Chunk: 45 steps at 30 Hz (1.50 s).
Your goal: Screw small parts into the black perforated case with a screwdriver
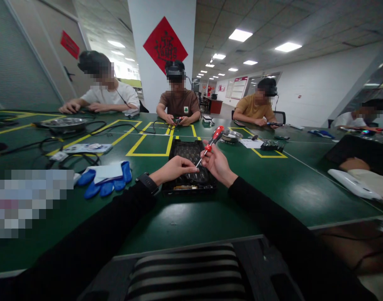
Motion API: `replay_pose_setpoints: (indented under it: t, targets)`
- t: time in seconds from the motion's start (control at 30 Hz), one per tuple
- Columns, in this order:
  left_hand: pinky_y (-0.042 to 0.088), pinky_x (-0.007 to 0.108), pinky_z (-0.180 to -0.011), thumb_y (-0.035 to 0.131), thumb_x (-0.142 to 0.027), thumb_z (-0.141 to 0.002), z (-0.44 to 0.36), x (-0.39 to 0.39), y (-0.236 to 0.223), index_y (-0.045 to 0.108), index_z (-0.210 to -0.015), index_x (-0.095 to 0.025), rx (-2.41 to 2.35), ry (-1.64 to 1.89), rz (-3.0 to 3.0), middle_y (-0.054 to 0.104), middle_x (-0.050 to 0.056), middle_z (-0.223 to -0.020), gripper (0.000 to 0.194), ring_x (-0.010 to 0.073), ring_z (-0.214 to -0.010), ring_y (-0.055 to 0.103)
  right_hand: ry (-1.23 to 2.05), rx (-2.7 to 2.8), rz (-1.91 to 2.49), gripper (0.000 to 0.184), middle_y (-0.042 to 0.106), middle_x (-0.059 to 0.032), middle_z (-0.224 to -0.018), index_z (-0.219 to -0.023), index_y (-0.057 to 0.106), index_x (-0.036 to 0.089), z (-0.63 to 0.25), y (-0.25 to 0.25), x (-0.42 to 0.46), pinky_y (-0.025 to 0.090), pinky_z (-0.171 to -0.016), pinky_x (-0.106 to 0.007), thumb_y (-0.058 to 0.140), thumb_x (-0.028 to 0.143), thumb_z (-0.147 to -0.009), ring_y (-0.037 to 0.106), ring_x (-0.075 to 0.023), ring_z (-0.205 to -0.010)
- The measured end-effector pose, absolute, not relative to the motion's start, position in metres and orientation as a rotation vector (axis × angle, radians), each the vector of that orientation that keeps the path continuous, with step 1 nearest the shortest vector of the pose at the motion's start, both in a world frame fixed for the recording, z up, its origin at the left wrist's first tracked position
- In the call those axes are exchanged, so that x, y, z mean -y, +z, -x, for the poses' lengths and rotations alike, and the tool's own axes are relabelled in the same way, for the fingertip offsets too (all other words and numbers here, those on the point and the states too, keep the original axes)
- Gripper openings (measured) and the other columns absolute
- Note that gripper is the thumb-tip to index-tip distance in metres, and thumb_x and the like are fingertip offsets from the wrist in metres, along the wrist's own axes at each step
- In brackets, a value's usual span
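Note:
A screwdriver [215, 137] with a red and dark handle slants in front of me, handle up and to the right. My right hand [219, 164] is closed round it just below the handle, by the red collar. Down at the tip of the metal shaft, the fingers of my left hand [178, 169] are pinched together; whether a small bit is also between them, I cannot tell. Both hands hover over a black case [176, 182] lying open on the table. Its dark tray has moulded recesses, and a brass-coloured strip lies along its front edge.
Blue-and-white gloves [92, 189] and black cables [84, 161] lie to the left on the green table [191, 221]. Metal dishes [64, 124] stand farther off. A white device [351, 184] is at right, near another person's arm. Several people sit across the table.

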<state>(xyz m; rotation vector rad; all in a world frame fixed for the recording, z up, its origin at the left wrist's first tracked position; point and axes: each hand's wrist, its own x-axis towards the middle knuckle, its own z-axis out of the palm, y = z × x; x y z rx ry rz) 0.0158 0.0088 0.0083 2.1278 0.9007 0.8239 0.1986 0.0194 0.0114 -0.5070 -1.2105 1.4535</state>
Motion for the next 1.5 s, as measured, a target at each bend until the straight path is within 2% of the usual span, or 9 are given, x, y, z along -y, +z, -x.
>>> replay_pose_setpoints:
  t: [0.13, 0.27, 0.5, 0.77, 0.87, 1.0, 1.33, 1.5]
  targets:
    - [0.042, 0.025, -0.066, 0.063, -0.043, -0.073, -0.0159, -0.0092, 0.0082, 0.071, -0.080, -0.012, -0.888, 0.765, -2.135, 0.069, 0.004, -0.075, 0.033, 0.0134, -0.066, 0.057, 1.477, 1.243, 0.473, 0.028, 0.061, 0.0002, -0.073, -0.100, 0.056, 0.017, -0.1966, 0.0126, -0.0159, 0.042, -0.046, -0.018, 0.052, 0.039, -0.084, 0.051, -0.0057, -0.048]
    - [0.040, 0.023, -0.063, 0.063, -0.041, -0.073, -0.0161, -0.0079, 0.0090, 0.071, -0.077, -0.012, -0.888, 0.732, -2.158, 0.067, 0.002, -0.069, 0.031, 0.0114, -0.061, 0.054, 1.463, 1.283, 0.481, 0.025, 0.064, 0.0012, -0.071, -0.095, 0.053, 0.020, -0.1957, 0.0126, -0.0136, 0.041, -0.043, -0.017, 0.059, 0.039, -0.079, 0.052, -0.0061, -0.046]
    - [0.041, 0.023, -0.064, 0.063, -0.042, -0.072, -0.0157, -0.0065, 0.0106, 0.071, -0.077, -0.012, -0.906, 0.741, -2.160, 0.067, 0.002, -0.069, 0.032, 0.0118, -0.062, 0.055, 1.541, 1.277, 0.449, 0.030, 0.063, -0.0003, -0.072, -0.103, 0.055, 0.016, -0.1979, 0.0148, -0.0118, 0.044, -0.046, -0.018, 0.045, 0.039, -0.087, 0.053, -0.0065, -0.048]
    - [0.042, 0.024, -0.065, 0.064, -0.041, -0.071, -0.0149, -0.0067, 0.0109, 0.072, -0.078, -0.013, -0.871, 0.739, -2.157, 0.069, 0.003, -0.072, 0.030, 0.0127, -0.064, 0.056, 1.472, 1.326, 0.465, 0.027, 0.064, 0.0018, -0.068, -0.093, 0.049, 0.020, -0.1967, 0.0127, -0.0113, 0.042, -0.043, -0.017, 0.058, 0.042, -0.080, 0.054, -0.0069, -0.046]
    - [0.042, 0.023, -0.065, 0.065, -0.041, -0.071, -0.0150, -0.0060, 0.0113, 0.072, -0.078, -0.013, -0.880, 0.750, -2.148, 0.069, 0.003, -0.074, 0.029, 0.0126, -0.064, 0.057, 1.501, 1.311, 0.466, 0.028, 0.065, 0.0006, -0.070, -0.099, 0.051, 0.019, -0.1982, 0.0140, -0.0107, 0.043, -0.044, -0.018, 0.051, 0.043, -0.084, 0.054, -0.0074, -0.046]
    - [0.041, 0.022, -0.062, 0.064, -0.041, -0.072, -0.0156, -0.0053, 0.0117, 0.072, -0.076, -0.013, -0.902, 0.742, -2.166, 0.067, 0.002, -0.068, 0.030, 0.0113, -0.061, 0.055, 1.576, 1.293, 0.437, 0.030, 0.066, -0.0019, -0.076, -0.108, 0.053, 0.017, -0.2000, 0.0139, -0.0124, 0.046, -0.048, -0.020, 0.043, 0.036, -0.088, 0.055, -0.0075, -0.050]
    - [0.042, 0.023, -0.064, 0.064, -0.041, -0.071, -0.0158, -0.0060, 0.0115, 0.071, -0.076, -0.012, -0.871, 0.725, -2.156, 0.068, 0.003, -0.070, 0.030, 0.0115, -0.062, 0.055, 1.436, 1.340, 0.449, 0.025, 0.067, 0.0005, -0.071, -0.086, 0.044, 0.021, -0.1974, 0.0096, -0.0138, 0.041, -0.041, -0.016, 0.060, 0.038, -0.079, 0.054, -0.0071, -0.044]
    - [0.042, 0.023, -0.063, 0.064, -0.042, -0.070, -0.0163, -0.0044, 0.0129, 0.071, -0.076, -0.012, -0.888, 0.738, -2.162, 0.068, 0.002, -0.069, 0.031, 0.0114, -0.062, 0.055, 1.529, 1.308, 0.448, 0.026, 0.068, -0.0036, -0.078, -0.103, 0.050, 0.018, -0.1997, 0.0133, -0.0119, 0.047, -0.047, -0.021, 0.044, 0.039, -0.087, 0.056, -0.0089, -0.049]
